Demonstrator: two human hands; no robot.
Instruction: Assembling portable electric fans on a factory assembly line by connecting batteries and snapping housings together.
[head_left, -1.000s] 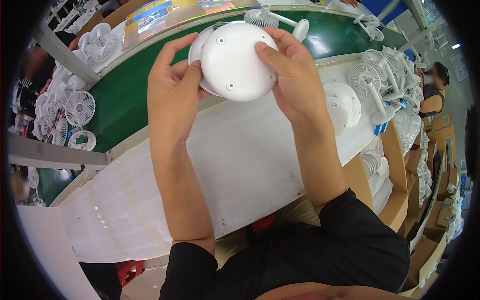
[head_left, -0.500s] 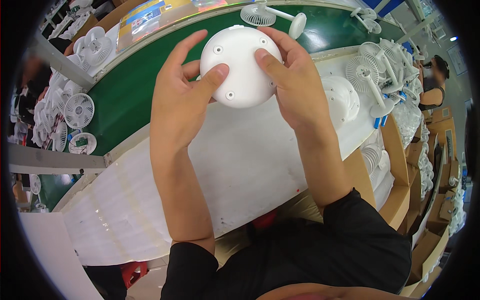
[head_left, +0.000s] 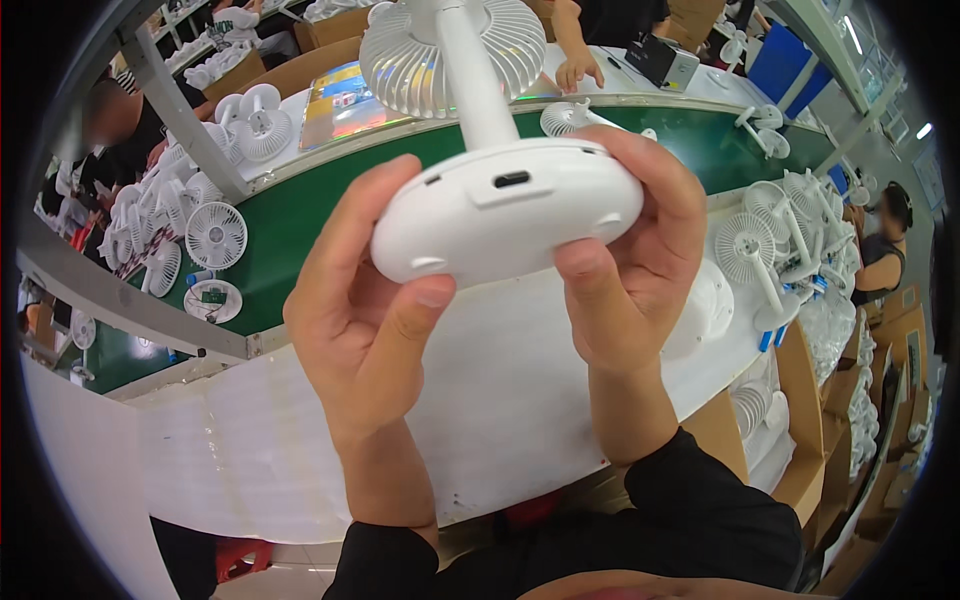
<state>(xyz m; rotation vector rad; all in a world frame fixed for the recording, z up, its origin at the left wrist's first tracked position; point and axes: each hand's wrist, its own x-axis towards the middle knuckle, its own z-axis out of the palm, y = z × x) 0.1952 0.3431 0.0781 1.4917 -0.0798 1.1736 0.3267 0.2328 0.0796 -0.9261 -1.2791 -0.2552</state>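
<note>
A white desk fan (head_left: 490,130) is held up between my two hands, above the white work surface (head_left: 500,370). Its round base (head_left: 500,215) is tilted so that the rim with a small dark port faces me, while the stem and the caged head point away. My left hand (head_left: 365,310) grips the base's left side, thumb underneath and fingers over the edge. On the opposite side my right hand (head_left: 640,260) grips it the same way. Part of the fan head is cut off by the top of the picture.
A green belt (head_left: 270,230) runs beyond the white surface. Several white fans (head_left: 215,235) stand at the left, with more fans (head_left: 745,240) heaped at the right. White round bases (head_left: 705,310) lie near my right hand, beside a cardboard box (head_left: 800,410). Co-workers sit across and to either side.
The fan has been tipped: its flat screw-studded underside faced me before, and now the rim with the port, the stem and the head show. Another person's hand appears across the belt.
</note>
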